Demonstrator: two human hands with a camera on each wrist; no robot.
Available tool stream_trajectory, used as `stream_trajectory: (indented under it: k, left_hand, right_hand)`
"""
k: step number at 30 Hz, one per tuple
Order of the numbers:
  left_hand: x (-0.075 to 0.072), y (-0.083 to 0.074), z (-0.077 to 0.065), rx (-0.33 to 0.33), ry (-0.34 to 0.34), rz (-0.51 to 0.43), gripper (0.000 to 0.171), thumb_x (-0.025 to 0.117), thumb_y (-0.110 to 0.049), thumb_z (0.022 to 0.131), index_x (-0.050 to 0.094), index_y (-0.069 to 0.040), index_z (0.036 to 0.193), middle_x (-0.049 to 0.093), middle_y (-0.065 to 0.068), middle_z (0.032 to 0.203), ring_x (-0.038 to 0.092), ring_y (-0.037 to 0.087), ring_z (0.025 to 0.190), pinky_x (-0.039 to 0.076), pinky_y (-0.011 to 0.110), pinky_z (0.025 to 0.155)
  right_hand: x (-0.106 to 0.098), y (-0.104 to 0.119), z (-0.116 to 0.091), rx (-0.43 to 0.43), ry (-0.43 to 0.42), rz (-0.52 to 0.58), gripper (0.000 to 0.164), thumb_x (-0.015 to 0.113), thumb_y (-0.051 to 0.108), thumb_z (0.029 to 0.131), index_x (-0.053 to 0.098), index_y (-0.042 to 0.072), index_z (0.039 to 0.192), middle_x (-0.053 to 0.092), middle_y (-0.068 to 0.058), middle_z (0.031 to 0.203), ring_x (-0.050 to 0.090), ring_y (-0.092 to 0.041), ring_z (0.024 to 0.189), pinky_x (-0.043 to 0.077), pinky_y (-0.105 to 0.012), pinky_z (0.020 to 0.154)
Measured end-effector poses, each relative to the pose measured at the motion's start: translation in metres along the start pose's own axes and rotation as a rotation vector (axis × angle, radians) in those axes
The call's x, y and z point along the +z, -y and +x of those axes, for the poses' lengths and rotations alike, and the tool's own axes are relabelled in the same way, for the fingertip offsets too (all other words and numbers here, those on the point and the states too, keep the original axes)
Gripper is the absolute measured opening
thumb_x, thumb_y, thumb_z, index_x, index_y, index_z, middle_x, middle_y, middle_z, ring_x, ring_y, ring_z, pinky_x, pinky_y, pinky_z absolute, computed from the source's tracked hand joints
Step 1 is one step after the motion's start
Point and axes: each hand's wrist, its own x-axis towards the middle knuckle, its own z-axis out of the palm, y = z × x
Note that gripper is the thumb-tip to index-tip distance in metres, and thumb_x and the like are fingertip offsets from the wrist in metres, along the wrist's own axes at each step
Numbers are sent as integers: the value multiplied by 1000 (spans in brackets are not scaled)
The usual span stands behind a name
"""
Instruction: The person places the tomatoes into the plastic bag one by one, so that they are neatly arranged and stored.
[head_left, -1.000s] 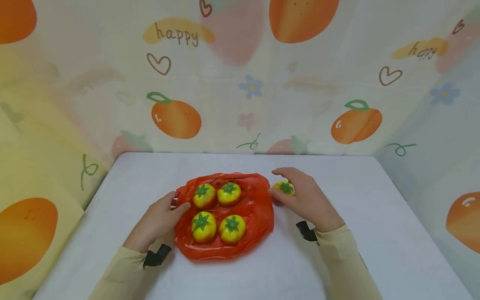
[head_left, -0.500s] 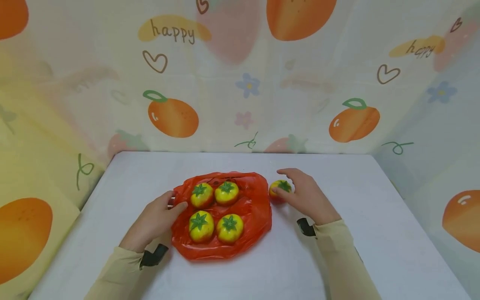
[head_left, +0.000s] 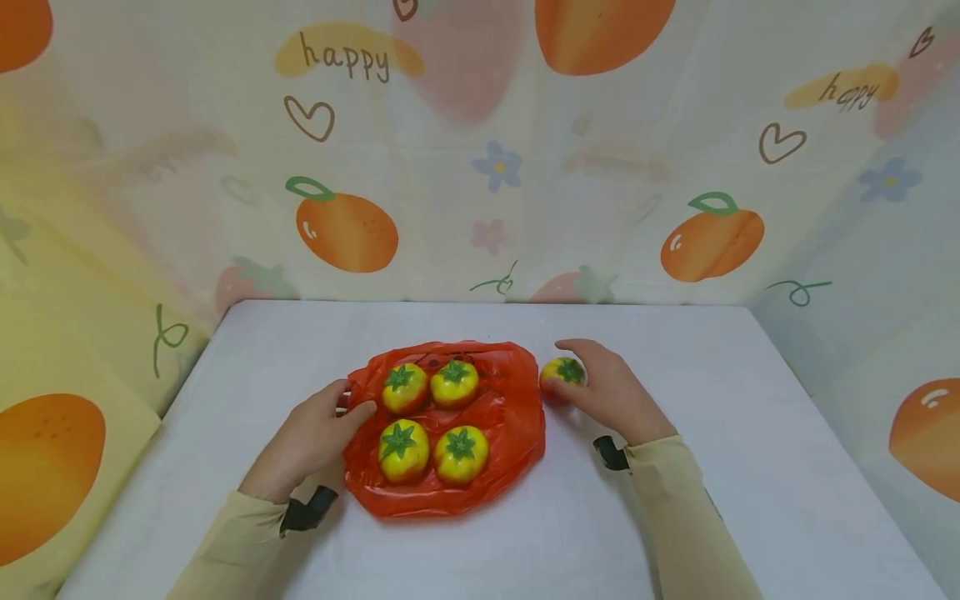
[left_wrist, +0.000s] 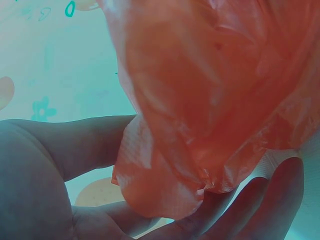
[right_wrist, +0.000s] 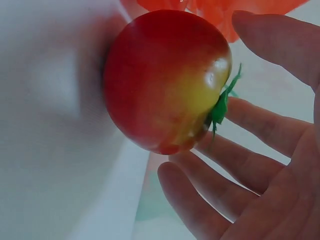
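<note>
A red plastic bag (head_left: 510, 417) lies spread on the white table, with several glossy yellow-and-red tomatoes (head_left: 461, 455) sitting on it, green calyxes up. At its left edge is my left hand (head_left: 311, 433), thumb over the rim; in the left wrist view its fingers (left_wrist: 277, 200) curve loosely beside the plastic, partly hidden by it. Just right of the bag stands one more tomato (right_wrist: 165, 82) on the table. My right hand (head_left: 611, 392) reaches around that tomato, thumb and fingers spread; a gap shows between thumb and fruit in the right wrist view.
The white table (head_left: 750, 467) extends on both sides of the bag and in front of it. A fruit-printed cloth (head_left: 577, 200) hangs behind the table and along both sides. Black wrist mounts (head_left: 309, 510) sit under the sleeves.
My right hand has shifted slightly right, away from the bag's edge, and its thumb has come lower on the lone tomato. The left hand and the bag stay almost unchanged; the view moves slightly.
</note>
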Motion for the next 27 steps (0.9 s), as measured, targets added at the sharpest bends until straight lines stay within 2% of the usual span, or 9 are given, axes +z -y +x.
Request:
stream_trajectory:
  k: [6,15,27]
  left_hand:
    - [0,0,0,-5,-2,2,68,60,-46,109,44,-2,159,57,27,153,59,46,135,65,56,97]
    - [-1,0,-1,1,5,-3,68,59,-46,109,44,-2,158,58,28,151,60,46,134,64,57,98]
    - [-1,0,-2,4,2,3,68,59,-46,109,44,-2,158,59,27,151,60,46,133,64,57,97]
  right_hand:
    - [4,-1,3,-9,16,16,69,76,41,99,53,13,157,57,-13,159,53,-37,146,47,-61,122]
    - [10,-1,3,38,48,5,69,77,41,99,52,15,158,56,-13,160,55,-36,143,50,-60,120]
    - [14,-3,4,1,45,-20,64,77,39,99,58,14,154,61,-12,154,59,-33,134,56,-56,114]
